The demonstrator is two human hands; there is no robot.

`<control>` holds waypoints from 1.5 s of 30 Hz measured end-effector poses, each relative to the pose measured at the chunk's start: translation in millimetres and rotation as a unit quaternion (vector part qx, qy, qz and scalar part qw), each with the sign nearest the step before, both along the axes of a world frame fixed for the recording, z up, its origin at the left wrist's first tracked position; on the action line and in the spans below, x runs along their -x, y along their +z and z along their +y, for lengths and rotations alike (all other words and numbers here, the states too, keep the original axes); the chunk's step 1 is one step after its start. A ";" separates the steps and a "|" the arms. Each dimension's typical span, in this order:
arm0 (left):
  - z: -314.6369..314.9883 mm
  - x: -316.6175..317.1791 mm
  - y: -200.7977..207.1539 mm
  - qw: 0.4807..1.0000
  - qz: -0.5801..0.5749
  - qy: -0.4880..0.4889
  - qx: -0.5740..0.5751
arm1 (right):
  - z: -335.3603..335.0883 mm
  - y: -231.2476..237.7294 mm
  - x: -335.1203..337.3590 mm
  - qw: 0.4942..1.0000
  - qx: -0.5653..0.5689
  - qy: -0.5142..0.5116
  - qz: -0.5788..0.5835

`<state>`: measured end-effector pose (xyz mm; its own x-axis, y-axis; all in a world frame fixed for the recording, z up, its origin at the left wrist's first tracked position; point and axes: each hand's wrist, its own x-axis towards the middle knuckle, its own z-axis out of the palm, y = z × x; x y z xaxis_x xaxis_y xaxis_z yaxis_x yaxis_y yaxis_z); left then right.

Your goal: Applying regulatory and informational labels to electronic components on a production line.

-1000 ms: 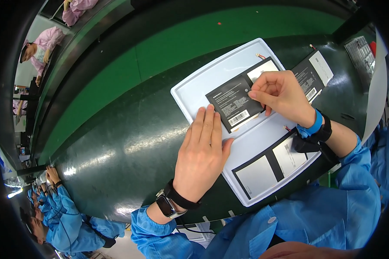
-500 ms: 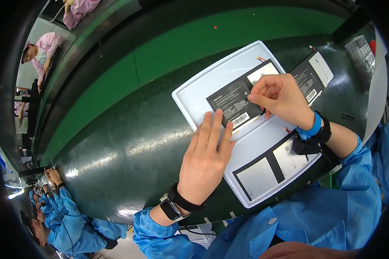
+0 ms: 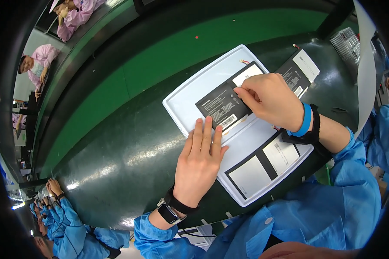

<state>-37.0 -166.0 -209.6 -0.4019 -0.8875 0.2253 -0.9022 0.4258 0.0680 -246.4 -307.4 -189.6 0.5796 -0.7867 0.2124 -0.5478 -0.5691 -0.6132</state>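
A flat black battery pack [image 3: 220, 105] with printed text, a barcode and a white panel lies tilted in the upper part of a pale tray [image 3: 181, 97]. My left hand [image 3: 199, 159] rests flat, its outstretched fingertips on the pack's lower left edge. My right hand [image 3: 274, 99] is pinched over the pack's middle; whatever its fingertips hold is hidden. Closer to me, in the tray's other part, lies a second battery pack [image 3: 269, 164] with pale panels up. A third battery pack [image 3: 296, 73] lies to the right of the tray, partly behind my right hand.
The tray stands on a dark green worktop [image 3: 116, 151]. At the far right are a clear plastic container [image 3: 346, 45] and a hanging white sheet [image 3: 365, 64]. Co-workers in pink [image 3: 43, 58] sit across on the left; others in blue [image 3: 69, 224] work at the lower left.
The view has shifted, so the tray and packs appear farther left. My right hand has turned with its back more upward, still pinched over the pack; my left hand stays flat at the edge.
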 end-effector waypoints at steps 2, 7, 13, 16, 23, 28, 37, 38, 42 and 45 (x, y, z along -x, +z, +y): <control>4.0 0.7 -0.7 1.000 -0.010 0.006 0.004 | 0.3 5.0 -1.3 0.984 0.170 -0.045 0.003; 3.7 1.1 -1.6 1.000 -0.022 0.000 0.008 | 21.1 17.3 17.2 0.961 0.199 0.175 0.077; 3.6 1.1 -0.3 0.999 -0.029 -0.011 0.007 | 27.6 -18.1 -0.3 0.930 0.182 0.273 0.165; 3.3 0.5 1.1 1.000 -0.025 -0.016 -0.002 | 26.7 -20.4 -7.7 0.927 0.196 0.276 0.163; 6.4 4.9 1.5 0.999 -0.041 0.002 0.009 | -3.1 -11.5 13.1 0.927 0.219 0.224 0.205; 5.7 5.4 -1.0 0.999 -0.038 0.003 0.010 | 11.3 -11.7 15.4 0.925 0.216 0.242 0.199; 7.2 4.4 1.0 0.999 -0.035 0.000 0.021 | 14.5 0.2 48.3 0.919 0.154 0.280 0.230; 7.2 5.0 0.9 0.999 -0.036 -0.002 0.021 | 13.2 -1.1 50.5 0.921 0.154 0.280 0.221; 5.6 5.2 0.1 0.999 -0.043 -0.003 0.028 | 9.4 2.1 53.6 0.923 0.124 0.318 0.179; 5.8 5.6 0.5 0.999 -0.039 -0.005 0.025 | 11.3 -2.0 63.3 0.922 0.133 0.314 0.184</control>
<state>-42.6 -160.2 -209.2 -0.4294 -0.8716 0.2363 -0.8994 0.4364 -0.0245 -309.7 -296.1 -191.6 0.9746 -0.2190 0.0467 -0.2015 -0.9485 -0.2444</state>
